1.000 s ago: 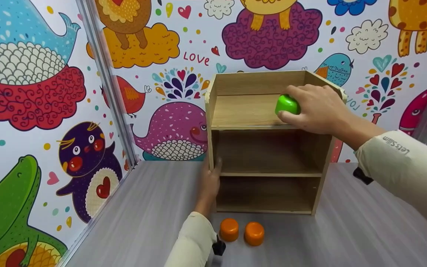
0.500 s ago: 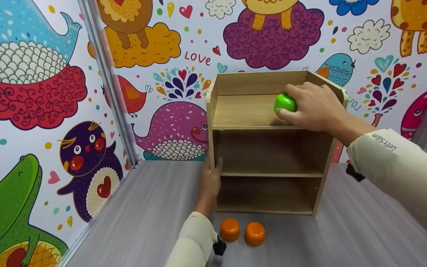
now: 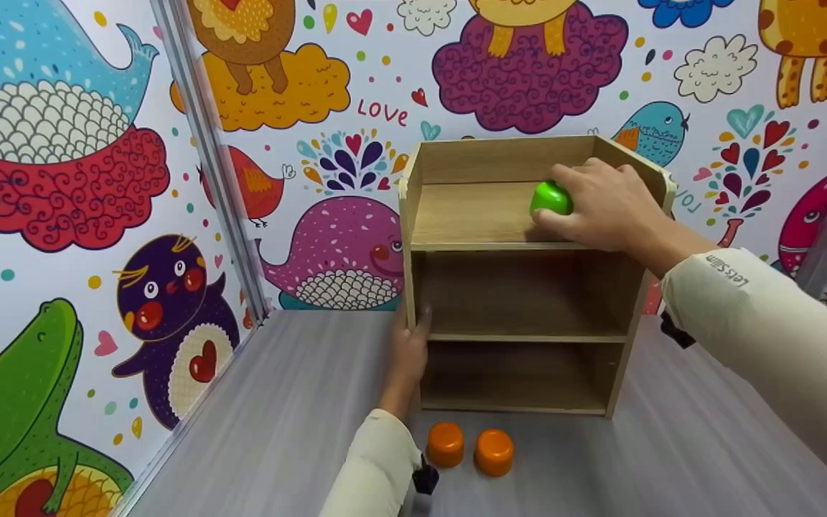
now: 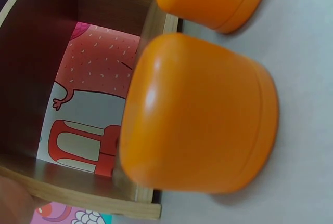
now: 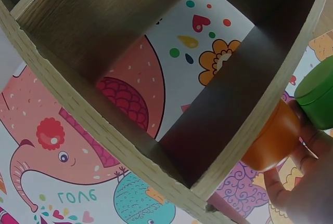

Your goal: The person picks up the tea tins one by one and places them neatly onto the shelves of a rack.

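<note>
A small wooden shelf unit point(image 3: 528, 337) stands on the table. Against its left side panel is my left hand point(image 3: 405, 355), gripping the edge with the thumb on the inner face. My right hand point(image 3: 604, 205) pinches a green rounded cylinder point(image 3: 551, 198) between thumb and fingers, over the right part of the top shelf. In the right wrist view, an orange rounded cylinder point(image 5: 274, 138) sits beside that green cylinder point(image 5: 318, 96), and my fingers touch or lie close to it; the head view hides it behind the hand. Whether the green cylinder touches the shelf board is unclear.
Two orange cylinders point(image 3: 469, 451) stand on the grey table point(image 3: 298, 402) before the unit, close to my left wrist. Behind the unit rises a wall point(image 3: 385, 43) printed with cartoon animals, with a metal post point(image 3: 205, 143) at the left corner.
My right hand has shifted slightly left with the green cylinder, and its forearm has swung left. The left hand stays on the side panel.
</note>
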Demonstrator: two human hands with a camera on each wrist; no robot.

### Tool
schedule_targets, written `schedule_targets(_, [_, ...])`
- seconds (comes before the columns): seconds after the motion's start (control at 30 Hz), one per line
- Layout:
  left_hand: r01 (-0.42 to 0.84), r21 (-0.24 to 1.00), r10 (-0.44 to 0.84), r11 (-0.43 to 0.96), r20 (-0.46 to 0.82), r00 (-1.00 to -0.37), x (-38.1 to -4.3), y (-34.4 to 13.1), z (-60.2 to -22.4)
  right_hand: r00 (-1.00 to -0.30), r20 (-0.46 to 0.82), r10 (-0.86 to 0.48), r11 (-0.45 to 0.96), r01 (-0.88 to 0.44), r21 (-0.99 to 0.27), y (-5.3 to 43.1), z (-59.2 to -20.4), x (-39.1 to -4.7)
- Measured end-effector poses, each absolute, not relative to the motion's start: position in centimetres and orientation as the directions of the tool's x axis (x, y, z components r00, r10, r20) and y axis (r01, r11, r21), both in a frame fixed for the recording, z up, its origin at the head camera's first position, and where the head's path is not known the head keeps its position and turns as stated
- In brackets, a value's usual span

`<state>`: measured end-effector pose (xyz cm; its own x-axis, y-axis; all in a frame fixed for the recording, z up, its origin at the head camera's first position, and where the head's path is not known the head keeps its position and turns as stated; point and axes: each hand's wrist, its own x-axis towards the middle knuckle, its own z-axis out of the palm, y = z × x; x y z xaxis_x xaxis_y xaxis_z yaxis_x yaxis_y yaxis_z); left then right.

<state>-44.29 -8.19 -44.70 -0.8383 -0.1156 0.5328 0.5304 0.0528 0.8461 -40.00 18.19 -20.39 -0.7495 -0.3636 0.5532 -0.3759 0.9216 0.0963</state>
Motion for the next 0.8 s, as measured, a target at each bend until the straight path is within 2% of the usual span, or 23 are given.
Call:
schedule_targets(0.2, [0.550,0.832,-0.135,0.074,0.555,-0.821,-44.3,-8.1,-44.7,-0.768,0.532,-0.356,0.926,-0.365,0.092,18.1,-20.6,-40.3])
schedule_targets(0.43, [0.539,0.842,-0.119,0.019,0.538,-0.835,-42.4,-8.2,-43.1,-0.791,0.504,-0.347,0.931,-0.356,0.081,18.0,-20.9,-40.6])
schedule_targets(0.8, [0.544,0.838,-0.130,0.044,0.544,-0.829,-44.3,-8.1,-44.7,-0.806,0.477,-0.351,0.934,-0.339,0.115,17.8,-21.1,-40.9])
